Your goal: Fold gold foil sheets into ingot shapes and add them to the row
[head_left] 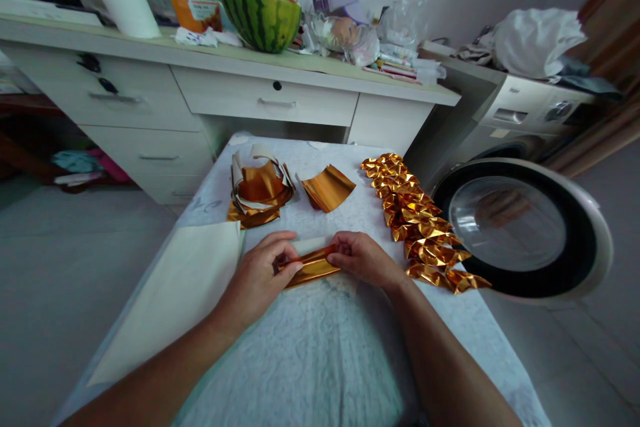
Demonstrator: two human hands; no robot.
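Observation:
Both hands meet over a gold foil sheet (314,268) near the middle of the cloth-covered table. My left hand (265,268) pinches its left end between thumb and fingers. The right end is pinched in my right hand (363,257). The foil is partly folded lengthwise, with a pale strip along its far side. Beyond my hands lie a curved stack of gold sheets (329,188) and, further left, a bundle of gold and white paper (263,187). Rows of folded gold foil pieces (415,213) run along the right side.
A large pale sheet (175,293) lies along the left of the table (300,360). Behind stands a white desk (265,99) with a watermelon half (260,13), a paper roll and bags. At right, a washing machine's round door (520,227) hangs open beside the table.

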